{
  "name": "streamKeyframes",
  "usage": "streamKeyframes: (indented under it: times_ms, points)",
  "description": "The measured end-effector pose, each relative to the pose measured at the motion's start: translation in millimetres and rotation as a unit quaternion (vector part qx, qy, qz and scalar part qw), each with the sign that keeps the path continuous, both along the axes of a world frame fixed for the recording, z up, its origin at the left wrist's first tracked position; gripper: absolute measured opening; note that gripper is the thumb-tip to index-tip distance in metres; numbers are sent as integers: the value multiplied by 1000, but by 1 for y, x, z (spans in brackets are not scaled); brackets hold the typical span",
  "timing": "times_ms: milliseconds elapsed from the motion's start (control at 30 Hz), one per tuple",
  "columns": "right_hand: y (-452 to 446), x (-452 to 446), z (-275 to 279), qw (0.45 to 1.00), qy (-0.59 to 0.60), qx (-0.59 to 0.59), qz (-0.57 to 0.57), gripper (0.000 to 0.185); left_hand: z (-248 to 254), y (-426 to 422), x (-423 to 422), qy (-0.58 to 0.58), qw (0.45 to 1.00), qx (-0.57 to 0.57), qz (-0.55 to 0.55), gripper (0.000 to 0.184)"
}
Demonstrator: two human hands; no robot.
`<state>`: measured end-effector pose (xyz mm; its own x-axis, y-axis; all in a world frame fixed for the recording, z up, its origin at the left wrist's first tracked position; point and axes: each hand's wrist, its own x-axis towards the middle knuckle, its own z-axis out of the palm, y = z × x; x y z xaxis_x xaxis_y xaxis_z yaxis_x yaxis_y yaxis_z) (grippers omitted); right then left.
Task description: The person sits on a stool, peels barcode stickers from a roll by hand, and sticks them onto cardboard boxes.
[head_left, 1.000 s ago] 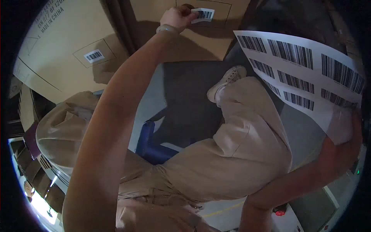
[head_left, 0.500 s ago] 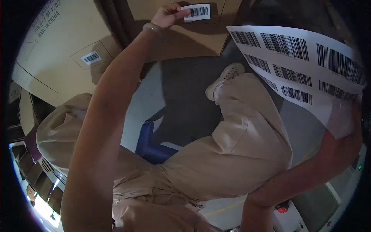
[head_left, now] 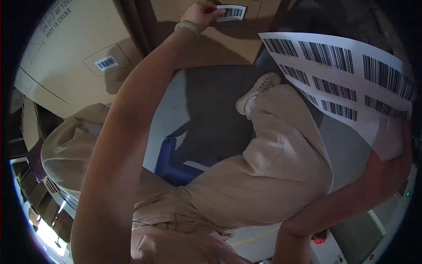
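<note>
Two boxes, two separate labels, one barcode sheet between a pair of bare hands

From here I count two cardboard boxes at the far side: the left box and the right box. Each has one small barcode label at its face. The left label lies inside a printed outline; the right label is over another outline, its near-left end at the fingers. One large sheet shows eight barcodes.

The left arm stretches far and a little right, with a band around the wrist. The left hand has its thumb and fingers together, clamped on the end of the right label. I can't tell how much of that label touches the cardboard. The right arm bends outward and up at the right edge, where the right hand is at the sheet's near-right corner; its fingers are too hidden for me to tell their grip.

The left forearm cuts across the view of the left box's edge and the floor, and the sheet covers what's behind it. Between the trousered legs are a blue object and shadowed floor; one pale shoe sits beyond, near the right box.
</note>
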<state>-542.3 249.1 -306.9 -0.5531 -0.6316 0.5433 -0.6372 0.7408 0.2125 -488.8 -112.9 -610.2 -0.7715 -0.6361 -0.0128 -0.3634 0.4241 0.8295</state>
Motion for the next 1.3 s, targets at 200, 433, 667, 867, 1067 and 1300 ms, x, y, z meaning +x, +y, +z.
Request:
streamKeyframes:
  times_ms: [200, 433, 667, 867, 1067, 1300]
  points:
    - [-2, -1, 1, 1000, 1, 3, -2, 32, 0, 4, -5, -20, 999, -22, 17, 27]
    - [-5, 1, 0, 1000, 4, 7, 0, 32, 1, 7, -10, -40, 998, -42, 39, 27]
    - [-6, -1, -1, 1000, -1, 10, -3, 32, 1, 10, -11, -56, 995, -58, 61, 26]
    - [-6, -1, 0, 1000, -1, 12, -6, 32, 3, 13, -12, -68, 992, -70, 80, 26]
    - [-4, -1, 1, 1000, -4, 10, -5, 32, 3, 16, -12, -74, 990, -78, 92, 26]
    - [-3, 0, 2, 1000, 1, 11, -3, 32, 2, 16, -13, -75, 989, -83, 100, 26]
